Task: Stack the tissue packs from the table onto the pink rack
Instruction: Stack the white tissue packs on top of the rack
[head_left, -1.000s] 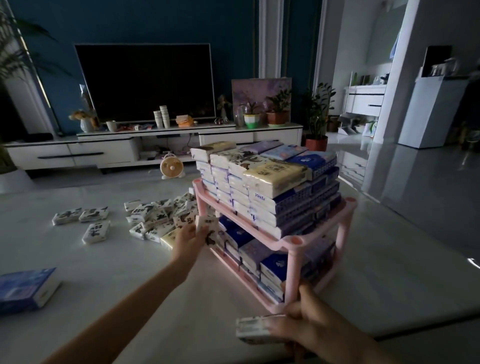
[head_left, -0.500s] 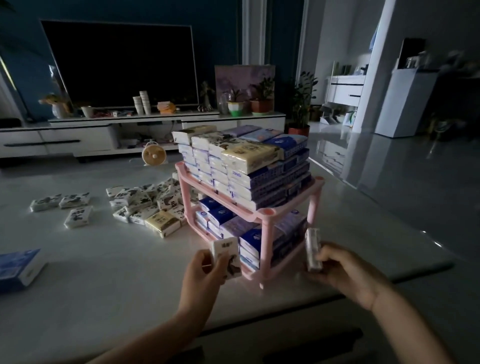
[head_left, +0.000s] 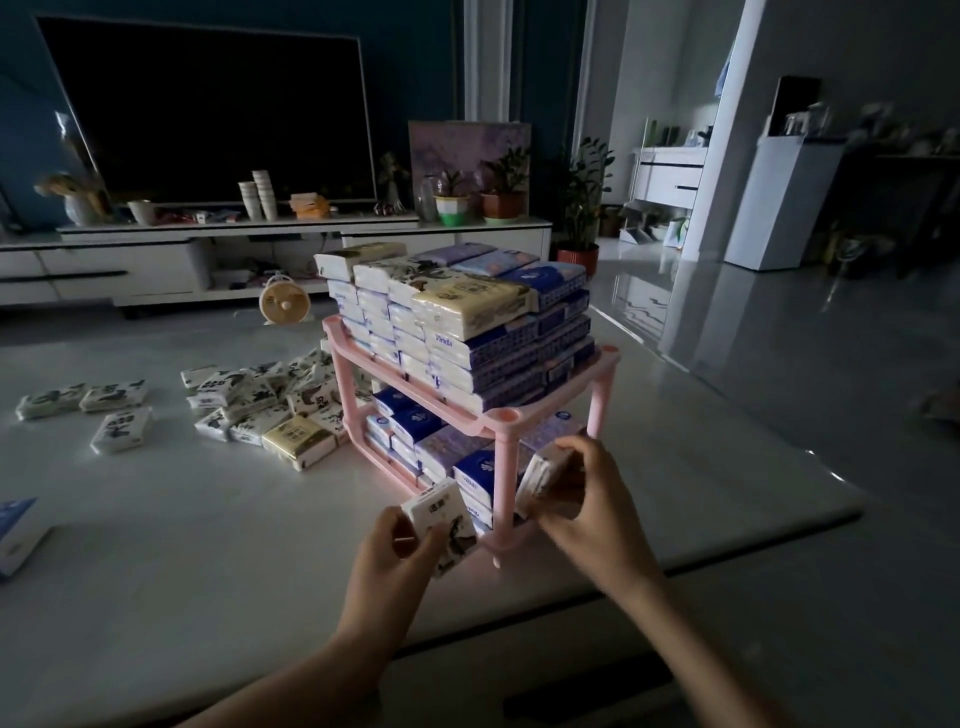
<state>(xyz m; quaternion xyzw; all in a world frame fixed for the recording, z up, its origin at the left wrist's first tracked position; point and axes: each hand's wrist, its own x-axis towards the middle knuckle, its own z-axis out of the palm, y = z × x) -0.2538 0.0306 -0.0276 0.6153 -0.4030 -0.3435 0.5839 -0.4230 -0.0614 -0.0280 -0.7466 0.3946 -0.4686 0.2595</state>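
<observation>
The pink rack (head_left: 503, 417) stands on the white table (head_left: 208, 519), both tiers packed with tissue packs; several rows are piled high on the top tier (head_left: 467, 306). My left hand (head_left: 387, 561) grips a white tissue pack (head_left: 442, 522) just left of the rack's front leg. My right hand (head_left: 587, 493) holds another pack (head_left: 545, 475) tilted against the open right side of the lower tier. A heap of loose packs (head_left: 260, 405) lies on the table left of the rack.
Three stray packs (head_left: 83, 408) lie further left, and a blue box (head_left: 15, 530) sits at the left edge. The table's front edge runs just below my hands. A small fan (head_left: 284, 304), TV cabinet and potted plants stand behind.
Both hands rose toward the rack. My right hand brought its pack up to the lower tier's right side; my left hand carried its pack from the heap to the rack's front leg.
</observation>
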